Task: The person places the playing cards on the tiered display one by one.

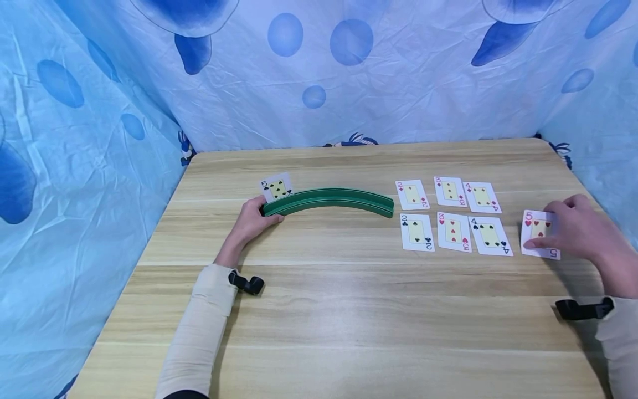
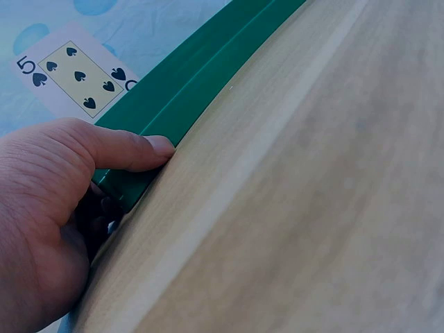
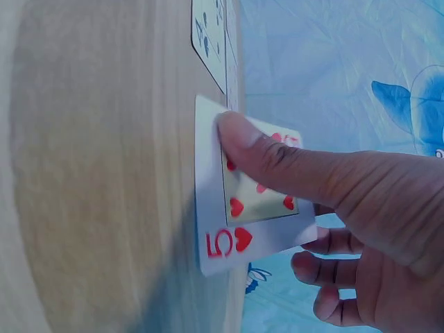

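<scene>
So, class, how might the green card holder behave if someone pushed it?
The card holder looks fairly stiff, with clean, even edges along its curve. Being long and low, it would probably slide or swing rather than roll. The five of spades sticks up at one end, so it might wobble.

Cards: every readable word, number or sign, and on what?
"5", spades: standing card at green holder
"5", hearts: pinched card in right hand
"2", diamonds: back left card
"3", diamonds: back middle card
"4", diamonds: back right card
"2", clubs: front left card
"3", hearts: front middle card
"4", spades: front right card
No words or brands legible.
</scene>
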{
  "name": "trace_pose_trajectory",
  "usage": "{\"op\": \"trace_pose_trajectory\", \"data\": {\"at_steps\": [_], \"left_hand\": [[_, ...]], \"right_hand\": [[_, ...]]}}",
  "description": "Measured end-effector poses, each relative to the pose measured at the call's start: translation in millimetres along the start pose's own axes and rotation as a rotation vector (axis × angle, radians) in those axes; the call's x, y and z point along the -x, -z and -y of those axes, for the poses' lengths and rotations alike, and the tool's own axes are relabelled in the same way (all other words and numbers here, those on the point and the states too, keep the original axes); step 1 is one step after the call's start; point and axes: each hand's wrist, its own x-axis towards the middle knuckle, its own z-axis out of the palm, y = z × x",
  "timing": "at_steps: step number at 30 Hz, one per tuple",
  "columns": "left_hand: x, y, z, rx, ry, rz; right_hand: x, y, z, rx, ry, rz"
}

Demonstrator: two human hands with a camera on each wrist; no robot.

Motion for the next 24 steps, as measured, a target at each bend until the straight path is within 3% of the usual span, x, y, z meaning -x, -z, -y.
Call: {"op": "trace_pose_trajectory", "data": {"at_steps": [24], "left_hand": [[0.3,-0.2,0.7,-0.011,-0.009,-0.006]], "right_hand": [[6.6,24.9,-3.7,-0.092,0.165,-0.023]]}}
